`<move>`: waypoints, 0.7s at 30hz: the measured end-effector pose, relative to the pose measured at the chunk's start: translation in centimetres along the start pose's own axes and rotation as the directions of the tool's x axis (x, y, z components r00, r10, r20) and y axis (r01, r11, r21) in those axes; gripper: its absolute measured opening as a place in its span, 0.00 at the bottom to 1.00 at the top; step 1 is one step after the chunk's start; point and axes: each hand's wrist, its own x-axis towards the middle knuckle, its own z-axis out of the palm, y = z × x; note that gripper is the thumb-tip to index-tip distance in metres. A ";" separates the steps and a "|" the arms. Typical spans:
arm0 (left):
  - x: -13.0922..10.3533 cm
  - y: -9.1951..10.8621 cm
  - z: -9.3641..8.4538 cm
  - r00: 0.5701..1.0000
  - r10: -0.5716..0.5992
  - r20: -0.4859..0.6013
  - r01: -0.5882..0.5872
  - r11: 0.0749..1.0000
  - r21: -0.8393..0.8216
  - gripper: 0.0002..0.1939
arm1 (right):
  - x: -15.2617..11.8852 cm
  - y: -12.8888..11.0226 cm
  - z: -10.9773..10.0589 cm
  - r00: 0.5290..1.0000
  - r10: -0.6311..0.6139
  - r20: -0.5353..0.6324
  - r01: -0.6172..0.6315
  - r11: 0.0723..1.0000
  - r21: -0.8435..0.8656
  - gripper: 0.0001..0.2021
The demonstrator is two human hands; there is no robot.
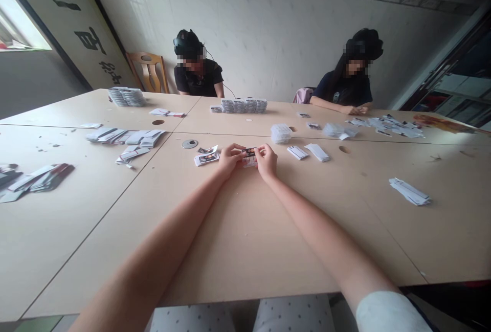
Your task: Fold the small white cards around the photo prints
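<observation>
Straight ahead of me, a small dark printed card (pixel 249 152) is pinched between both hands, close above the tabletop. My left hand (pixel 230 159) is closed on its left end. The right end is between the thumb and fingers of my right hand (pixel 267 159). Just under the card, a clear, shiny piece (pixel 250 162) shows between the hands; whether it is joined to the card I cannot tell. Beside my left hand lies a small pile of printed cards (pixel 207 157). To the right of my right hand are white card stacks (pixel 298 152) and a heap of clear plastic cases (pixel 281 133).
White paper stacks (pixel 126 136) spread over the left of the table (pixel 245 255). Packed rows (pixel 244 106) stand at the back. One folded stack (pixel 410 192) lies at right. Two people sit opposite, one with hands (pixel 355 110) on the table near scattered cards (pixel 395 126).
</observation>
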 end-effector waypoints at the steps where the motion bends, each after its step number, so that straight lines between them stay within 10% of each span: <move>1: 0.0 0.0 0.0 1.000 -0.001 0.001 0.001 1.000 -0.002 0.22 | 0.0 0.0 0.0 1.000 0.002 -0.002 -0.002 1.000 0.000 0.09; 21: 0.1 -0.1 0.0 1.000 0.000 0.016 0.000 1.000 -0.011 0.22 | 0.1 0.3 0.1 1.000 0.001 0.002 -0.001 1.000 0.008 0.09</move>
